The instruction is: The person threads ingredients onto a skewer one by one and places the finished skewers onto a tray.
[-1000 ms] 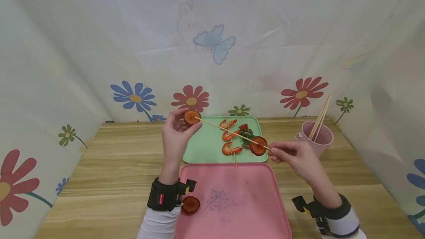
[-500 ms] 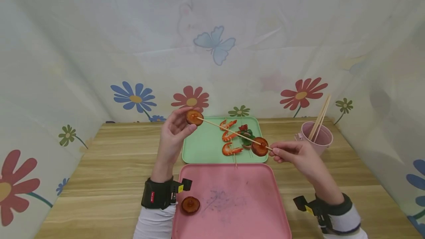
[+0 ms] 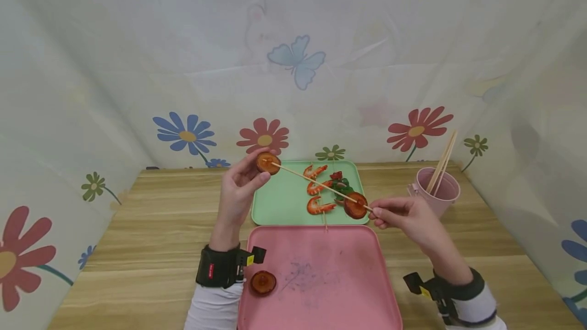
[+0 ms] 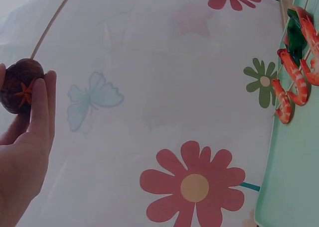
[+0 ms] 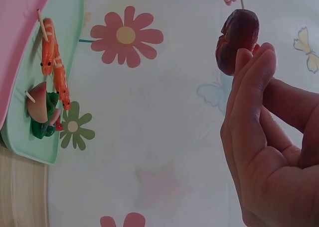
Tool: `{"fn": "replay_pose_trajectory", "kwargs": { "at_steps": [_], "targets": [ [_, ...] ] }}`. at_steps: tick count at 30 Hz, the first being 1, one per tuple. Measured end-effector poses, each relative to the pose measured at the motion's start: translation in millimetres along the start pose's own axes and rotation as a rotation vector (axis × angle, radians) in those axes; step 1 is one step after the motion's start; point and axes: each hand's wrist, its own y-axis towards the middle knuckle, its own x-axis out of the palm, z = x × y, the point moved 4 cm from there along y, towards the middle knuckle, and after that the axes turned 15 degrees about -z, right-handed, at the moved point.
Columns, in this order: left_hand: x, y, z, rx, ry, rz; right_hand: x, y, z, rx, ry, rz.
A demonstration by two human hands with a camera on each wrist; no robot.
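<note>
In the head view my left hand (image 3: 238, 187) holds a brown shiitake mushroom (image 3: 268, 163) between thumb and fingers, its stem side toward me. A star-shaped cut marks its dark cap (image 4: 22, 90) in the left wrist view. My right hand (image 3: 405, 215) pinches a thin wooden skewer (image 3: 316, 181) near its lower right end. A second shiitake mushroom (image 3: 355, 205) is threaded on the skewer just ahead of those fingertips. The skewer's other end meets the mushroom in my left hand; how deep it goes, I cannot tell.
A third mushroom (image 3: 263, 283) lies on the pink tray (image 3: 330, 299). Behind it, the green tray (image 3: 275, 202) bears skewered shrimp (image 3: 320, 205) and a vegetable skewer (image 3: 341, 186). Several skewers (image 3: 442, 162) stand in a pink bucket (image 3: 437, 192) at right. A printed curtain surrounds the table.
My left wrist has shifted a little left, while its mushroom has moved slightly right and turned. The right hand, with the skewer and its mushroom, has shifted only slightly.
</note>
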Motion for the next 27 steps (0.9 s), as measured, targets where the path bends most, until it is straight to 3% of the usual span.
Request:
{"fn": "replay_pose_trajectory", "kwargs": {
  "at_steps": [9, 20, 27],
  "targets": [
    [-0.2, -1.9, 1.5, -0.011, 0.073, 0.011, 3.8, -5.6, -3.3, 0.008, 0.025, 0.025],
    [-1.7, -3.2, 2.7, 0.001, 0.063, 0.001, 7.7, -7.2, -7.3, 0.013, 0.033, 0.063],
    [-1.7, -3.3, 4.7, -0.004, 0.103, 0.0, 8.4, -6.7, -5.8, 0.022, 0.003, 0.072]
  ]
}}
